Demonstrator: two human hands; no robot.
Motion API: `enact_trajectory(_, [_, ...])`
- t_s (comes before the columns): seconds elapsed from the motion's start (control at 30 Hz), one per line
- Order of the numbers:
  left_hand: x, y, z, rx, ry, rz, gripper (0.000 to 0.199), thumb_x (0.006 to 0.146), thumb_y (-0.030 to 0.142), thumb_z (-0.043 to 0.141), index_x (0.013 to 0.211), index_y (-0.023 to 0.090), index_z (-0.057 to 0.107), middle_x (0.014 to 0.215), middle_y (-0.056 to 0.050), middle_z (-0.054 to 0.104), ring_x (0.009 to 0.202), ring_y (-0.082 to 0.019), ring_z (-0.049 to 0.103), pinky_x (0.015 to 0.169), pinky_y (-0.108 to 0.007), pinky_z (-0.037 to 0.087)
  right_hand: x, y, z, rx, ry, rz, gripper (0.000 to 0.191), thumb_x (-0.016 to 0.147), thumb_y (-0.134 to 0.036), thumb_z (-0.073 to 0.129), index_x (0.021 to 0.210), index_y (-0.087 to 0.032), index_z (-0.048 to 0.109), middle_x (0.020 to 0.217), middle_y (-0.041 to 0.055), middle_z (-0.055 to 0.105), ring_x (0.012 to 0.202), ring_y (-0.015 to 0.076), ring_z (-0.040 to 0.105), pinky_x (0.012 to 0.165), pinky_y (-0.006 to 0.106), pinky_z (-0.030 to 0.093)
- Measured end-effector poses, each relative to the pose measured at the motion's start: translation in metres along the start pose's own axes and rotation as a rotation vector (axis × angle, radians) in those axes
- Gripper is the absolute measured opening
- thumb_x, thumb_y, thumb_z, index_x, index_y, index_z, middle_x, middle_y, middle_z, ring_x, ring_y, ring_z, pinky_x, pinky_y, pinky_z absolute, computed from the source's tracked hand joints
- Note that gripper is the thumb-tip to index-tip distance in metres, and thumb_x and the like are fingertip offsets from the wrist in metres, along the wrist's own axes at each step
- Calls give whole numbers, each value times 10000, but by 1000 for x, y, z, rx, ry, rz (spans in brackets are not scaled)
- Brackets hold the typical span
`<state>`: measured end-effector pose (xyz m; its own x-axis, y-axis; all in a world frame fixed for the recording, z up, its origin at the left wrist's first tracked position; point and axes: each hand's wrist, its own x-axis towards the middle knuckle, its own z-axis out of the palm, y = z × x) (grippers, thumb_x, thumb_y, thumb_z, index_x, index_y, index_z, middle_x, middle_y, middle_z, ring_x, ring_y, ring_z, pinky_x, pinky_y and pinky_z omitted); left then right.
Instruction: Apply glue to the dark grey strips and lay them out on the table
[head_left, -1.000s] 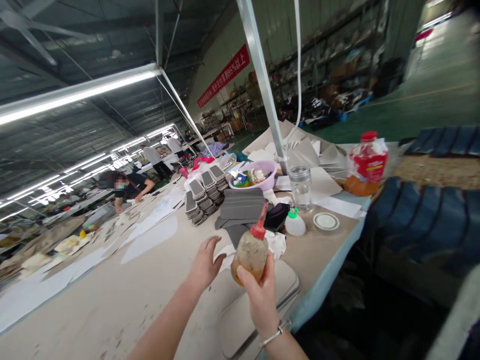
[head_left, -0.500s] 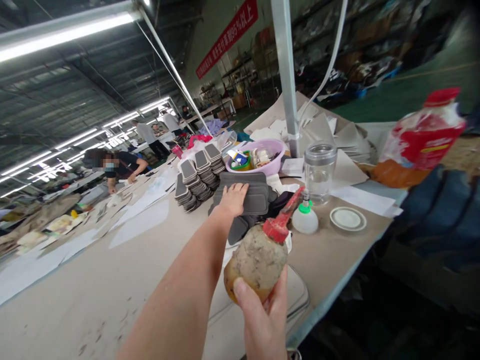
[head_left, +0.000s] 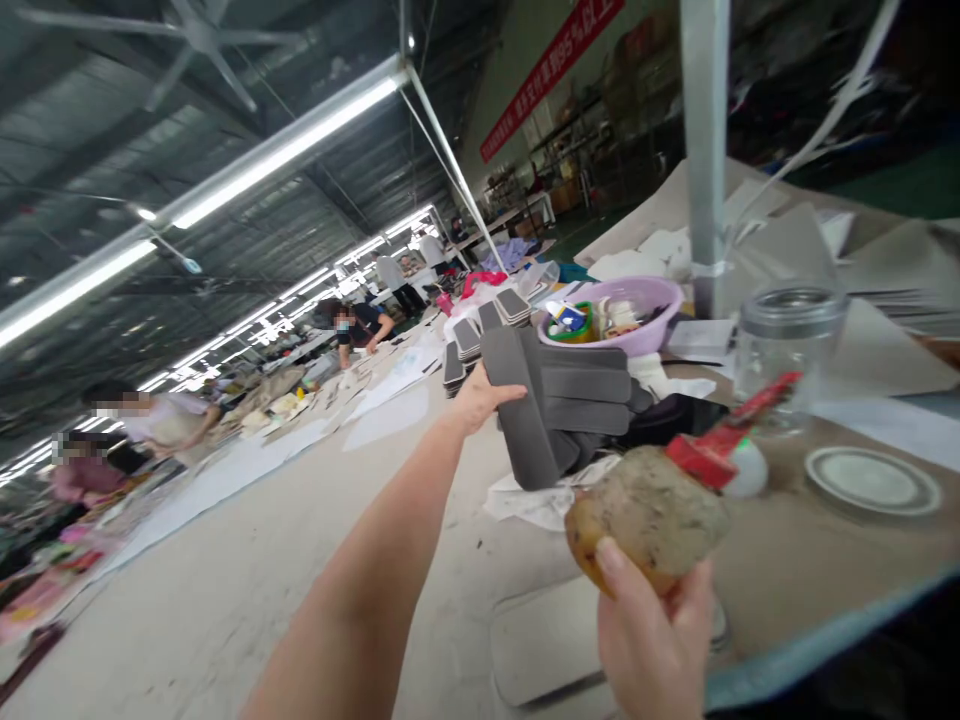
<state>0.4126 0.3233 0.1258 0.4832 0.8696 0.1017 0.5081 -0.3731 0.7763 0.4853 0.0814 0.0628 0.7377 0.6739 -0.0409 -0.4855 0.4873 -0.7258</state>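
My left hand (head_left: 480, 398) grips a long dark grey rounded piece (head_left: 521, 410) by its left edge, thumb across its face, and holds it tilted up. More grey pieces (head_left: 589, 385) of the same sort lie in a loose pile behind it. In my right hand (head_left: 656, 625) is a squat, dirty squeeze bottle (head_left: 649, 510) with yellowish contents and a red nozzle (head_left: 709, 455) pointing up to the right. Below it, a pale rounded panel (head_left: 551, 640) lies on the table, partly hidden by my right hand.
Stacks of grey pieces (head_left: 465, 340) stand behind my left hand. Beside them is a purple basin (head_left: 656, 325) with small items. A glass jar (head_left: 784, 350), a round lid (head_left: 874, 480) and a metal post (head_left: 705, 150) are to the right. People work at the far left.
My left hand has gone from lying on the grey pile to lifting one piece off it. The bottle is tipped further right. The view has swung left.
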Motion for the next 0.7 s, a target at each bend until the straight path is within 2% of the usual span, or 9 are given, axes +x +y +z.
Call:
enact_trajectory(0.1, [-21, -11, 3, 31, -46, -221, 599, 677, 323, 705, 1204, 199, 449, 1089, -79, 642, 929, -213, 630, 784, -365, 514, 2, 2, -2, -13, -33, 5, 604, 704, -249, 713, 1247, -200, 455, 1044, 93, 600, 903, 231, 599, 812, 388, 500])
enact_trajectory(0.17, [-35, -21, 15, 138, 22, -303, 718, 584, 284, 773, 1215, 156, 456, 1090, -131, 638, 994, -272, 607, 838, -413, 486, 1, 3, -1, -43, -70, 14, 600, 692, -254, 719, 1233, -198, 466, 1042, 87, 597, 936, 238, 588, 822, 384, 496])
enact_trajectory(0.23, [-51, -29, 32, 245, 111, -356, 846, 553, 265, 788, 1280, 85, 394, 1216, -227, 547, 1162, -344, 492, 958, -464, 390, 0, 3, 1, -72, -93, 21, 596, 686, -261, 719, 1225, -202, 472, 1067, 88, 591, 951, 241, 582, 814, 378, 502])
enact_trajectory(0.3, [-69, -31, 51, 327, 181, -368, 850, 632, 324, 735, 1323, 33, 334, 1339, -285, 401, 1284, -373, 336, 1045, -481, 262, -1, 1, 3, -74, -101, 17, 605, 690, -269, 713, 1236, -204, 461, 1087, 93, 586, 958, 245, 582, 807, 378, 508])
enact_trajectory(0.33, [-80, -31, 60, 381, 199, -365, 797, 687, 373, 684, 1321, 30, 343, 1357, -283, 374, 1295, -371, 313, 1057, -477, 235, -1, -1, 4, -67, -103, 9, 610, 697, -273, 706, 1246, -202, 451, 1088, 95, 587, 962, 246, 582, 808, 378, 509])
enact_trajectory(0.43, [-113, -29, 83, 610, 179, -318, 616, 780, 472, 547, 1245, 76, 467, 1274, -228, 472, 1193, -336, 437, 1011, -440, 311, 1, -4, 5, -84, -125, -23, 592, 728, -274, 680, 1259, -188, 433, 1087, 97, 591, 966, 237, 585, 822, 363, 506])
enact_trajectory(0.5, [-130, -28, 94, 722, 136, -250, 520, 792, 456, 527, 1178, 109, 538, 1206, -198, 528, 1125, -310, 490, 970, -412, 360, 2, -6, 5, -124, -135, -42, 581, 744, -269, 668, 1264, -182, 425, 1096, 96, 587, 963, 226, 586, 831, 354, 502])
enact_trajectory(0.6, [-142, -26, 102, 715, 100, -189, 428, 782, 361, 544, 1137, 124, 580, 1185, -180, 549, 1128, -292, 488, 980, -395, 361, 2, -6, 3, -137, -135, -51, 586, 750, -262, 670, 1272, -184, 416, 1100, 92, 580, 964, 216, 582, 824, 338, 501])
enact_trajectory(0.7, [-141, -26, 99, 682, 100, -222, 423, 745, 275, 564, 1118, 78, 601, 1175, -193, 560, 1095, -281, 518, 976, -375, 377, 1, -4, 3, -106, -141, -48, 600, 738, -265, 685, 1272, -194, 419, 1089, 82, 577, 966, 214, 572, 813, 331, 499])
